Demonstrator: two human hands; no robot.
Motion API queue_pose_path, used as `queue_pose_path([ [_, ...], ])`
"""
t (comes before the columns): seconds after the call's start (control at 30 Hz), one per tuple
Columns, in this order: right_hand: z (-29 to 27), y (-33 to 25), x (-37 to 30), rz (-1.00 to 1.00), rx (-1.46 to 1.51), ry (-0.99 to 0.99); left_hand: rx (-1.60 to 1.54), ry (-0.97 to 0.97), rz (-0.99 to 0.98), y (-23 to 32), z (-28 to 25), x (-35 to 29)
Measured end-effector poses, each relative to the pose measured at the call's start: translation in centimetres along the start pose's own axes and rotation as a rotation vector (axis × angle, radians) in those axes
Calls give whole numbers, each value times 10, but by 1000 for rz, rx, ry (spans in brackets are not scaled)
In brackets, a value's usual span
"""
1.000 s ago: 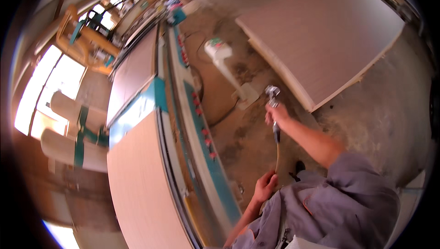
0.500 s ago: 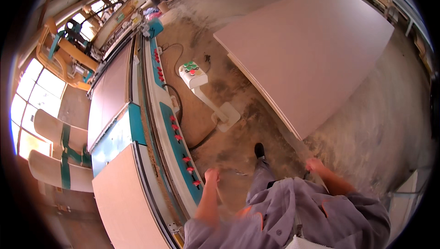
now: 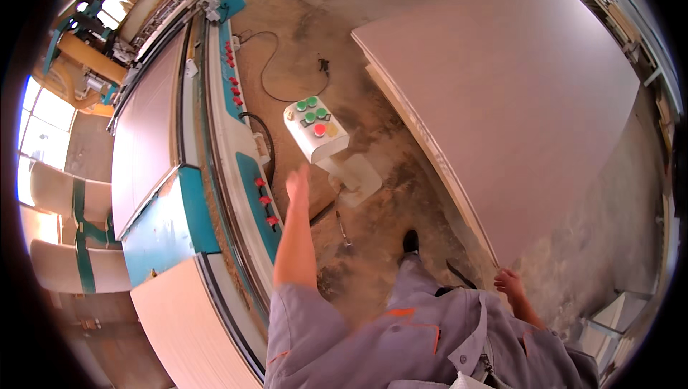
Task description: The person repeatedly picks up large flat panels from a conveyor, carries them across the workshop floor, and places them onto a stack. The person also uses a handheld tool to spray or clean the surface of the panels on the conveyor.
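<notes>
My left hand (image 3: 298, 184) reaches forward, somewhat blurred, its fingers stretched out and holding nothing I can see. It is just short of a white control box (image 3: 315, 147) on a stand, with green buttons and a red one on top. No contact with the box shows. My right hand (image 3: 509, 283) hangs at my right side, fingers loosely curled with nothing visible in them. It is by the near corner of a stack of large brownish-grey boards (image 3: 502, 117).
To the left runs a long machine (image 3: 247, 174) with red knobs along its teal and white side. Boards (image 3: 190, 303) lie on its bed. A black cable (image 3: 266, 77) lies on the floor beyond the control box. At the lower right stands a pale metal-edged object (image 3: 613, 324).
My left hand has moved forward toward the control box, its fingers now extended. The box and boards appear nearer. My right hand stays low at my side.
</notes>
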State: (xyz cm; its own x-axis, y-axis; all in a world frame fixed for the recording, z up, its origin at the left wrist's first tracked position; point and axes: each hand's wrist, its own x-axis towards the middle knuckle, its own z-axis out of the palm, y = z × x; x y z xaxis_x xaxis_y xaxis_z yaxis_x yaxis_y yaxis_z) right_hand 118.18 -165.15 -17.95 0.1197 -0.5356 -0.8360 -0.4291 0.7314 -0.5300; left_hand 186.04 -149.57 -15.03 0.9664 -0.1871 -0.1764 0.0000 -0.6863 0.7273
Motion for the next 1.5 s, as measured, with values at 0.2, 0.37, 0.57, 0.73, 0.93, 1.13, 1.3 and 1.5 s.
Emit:
queue_pose_path([
  [0.2, 17, -7, -9, 1, -204, -69, -74, 12, -159, 68, 44, 122],
  [0.37, 9, 8, -13, 138, -88, 99, -292, 120, -344, 90, 60, 122],
  [0.57, -8, 7, 12, 157, -59, 156, -811, -310, -317, 43, 31, 101],
  [0.73, -48, 13, 69, 279, 86, 296, -157, -15, -349, -96, 46, -16],
  [0.93, -53, 18, 140, 214, 365, 140, 709, -611, -246, -199, 66, -290],
  [1.13, -53, 18, 140, 206, 323, 0, 510, -739, -304, -195, 117, -454],
  [1.3, -86, 42, 158, 140, 103, -219, 234, -650, -395, -39, 157, -513],
  [1.5, -62, -32, 70, -880, -835, -170, -18, -577, -62, 25, 285, -581],
])
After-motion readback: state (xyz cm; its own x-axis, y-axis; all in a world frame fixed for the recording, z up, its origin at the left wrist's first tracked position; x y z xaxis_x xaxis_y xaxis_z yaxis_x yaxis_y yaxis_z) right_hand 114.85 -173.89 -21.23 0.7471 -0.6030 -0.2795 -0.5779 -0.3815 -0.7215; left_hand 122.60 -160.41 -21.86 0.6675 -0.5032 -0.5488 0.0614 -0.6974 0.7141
